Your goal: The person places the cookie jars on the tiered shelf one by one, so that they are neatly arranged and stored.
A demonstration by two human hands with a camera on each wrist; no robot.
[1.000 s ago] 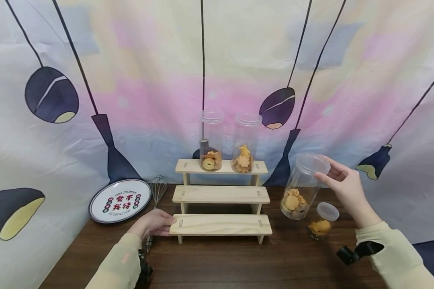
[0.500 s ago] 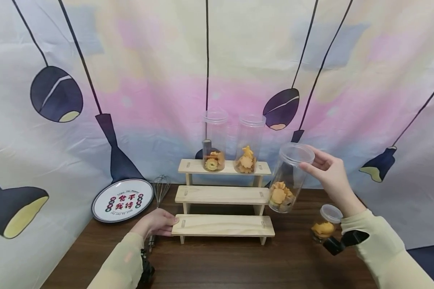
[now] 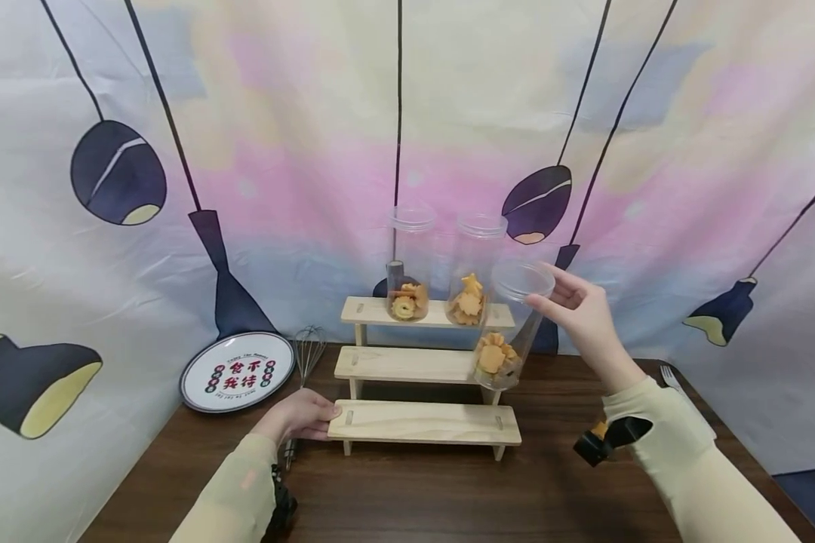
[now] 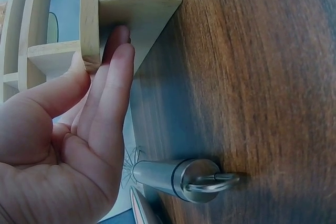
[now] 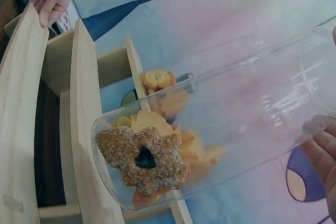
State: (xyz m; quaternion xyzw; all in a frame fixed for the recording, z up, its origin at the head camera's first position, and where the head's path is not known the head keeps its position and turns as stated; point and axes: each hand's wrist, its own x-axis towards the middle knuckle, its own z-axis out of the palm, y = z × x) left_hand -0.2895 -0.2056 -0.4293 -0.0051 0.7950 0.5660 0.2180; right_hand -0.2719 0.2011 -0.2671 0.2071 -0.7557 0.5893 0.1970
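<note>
My left hand pinches the left end of the lowest shelf of a three-tier wooden stand. In the left wrist view the thumb lies on the shelf's edge and the fingers reach underneath. By its top, my right hand grips a tall clear plastic jar, tilted, overlapping the middle shelf's right end. Cookies lie at its bottom, including a brown flower-shaped cookie. Two similar jars with cookies, a left jar and a right jar, stand on the top shelf.
A white plate with red characters leans on the backdrop at left. Beside it lies a whisk, its handle near my left hand. A fork lies far right. My right wrist mostly covers a small jar on the dark wooden table.
My right hand has carried the tall jar leftward and up, from beside the stand to the middle shelf's right end. My left hand keeps its hold. The fork has come into view.
</note>
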